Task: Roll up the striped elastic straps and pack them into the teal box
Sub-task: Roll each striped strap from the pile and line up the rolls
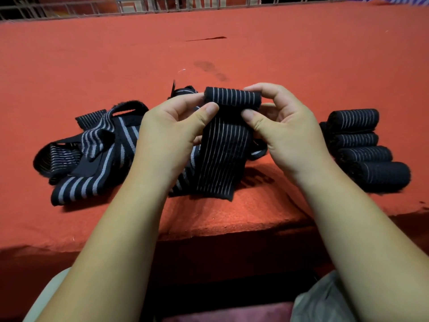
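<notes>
A black elastic strap with thin grey stripes (220, 154) hangs in front of me, its top end turned into a small roll (232, 96). My left hand (171, 126) pinches the roll's left end between thumb and fingers. My right hand (278, 122) pinches its right end the same way. The strap's free end hangs down to the red cloth. A loose pile of unrolled striped straps (92, 149) lies to the left behind my left hand. Several finished rolls (364, 147) lie side by side on the right. No teal box is in view.
The red cloth-covered table (232, 49) stretches far back, with a dark stain (209, 68) and a slit (206, 39) in the cloth. A metal railing (139, 5) runs along the far edge. The table's front edge (209, 238) is just below my forearms.
</notes>
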`<move>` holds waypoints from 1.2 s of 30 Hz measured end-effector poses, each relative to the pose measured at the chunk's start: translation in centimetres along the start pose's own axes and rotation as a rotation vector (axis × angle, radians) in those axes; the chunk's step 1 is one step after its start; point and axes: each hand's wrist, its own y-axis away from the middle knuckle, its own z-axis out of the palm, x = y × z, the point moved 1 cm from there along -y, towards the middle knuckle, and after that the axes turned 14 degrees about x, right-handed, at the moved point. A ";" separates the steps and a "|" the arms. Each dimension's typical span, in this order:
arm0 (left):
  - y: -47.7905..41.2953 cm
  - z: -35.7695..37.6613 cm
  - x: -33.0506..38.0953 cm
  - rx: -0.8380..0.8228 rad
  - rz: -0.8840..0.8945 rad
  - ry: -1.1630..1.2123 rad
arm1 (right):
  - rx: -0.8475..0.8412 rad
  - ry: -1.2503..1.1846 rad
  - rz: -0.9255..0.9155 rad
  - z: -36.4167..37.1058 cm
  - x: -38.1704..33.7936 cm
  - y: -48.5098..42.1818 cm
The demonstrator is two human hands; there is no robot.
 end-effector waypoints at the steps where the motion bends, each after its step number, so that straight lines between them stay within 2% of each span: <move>1: 0.0 0.0 0.1 -0.006 -0.012 0.008 | 0.000 -0.005 -0.002 0.0 -0.1 0.0; 10: -0.3 0.2 0.3 -0.007 -0.075 0.065 | -0.024 0.016 -0.004 0.1 0.2 0.1; 15: -0.3 -0.1 0.6 -0.033 -0.091 0.124 | 0.059 0.035 0.015 0.3 0.3 0.0; 21: 0.4 0.4 0.5 0.027 -0.097 0.097 | 0.054 0.023 0.001 0.4 0.2 0.4; 24: 0.4 0.6 0.3 0.022 -0.056 0.063 | 0.068 0.030 0.007 0.5 0.5 0.4; 29: 0.5 0.6 0.1 0.025 -0.089 0.051 | 0.087 0.070 -0.008 0.4 0.8 0.2; 36: -0.3 -0.1 -0.1 -0.052 -0.098 0.063 | 0.036 0.034 -0.019 0.2 1.0 -0.2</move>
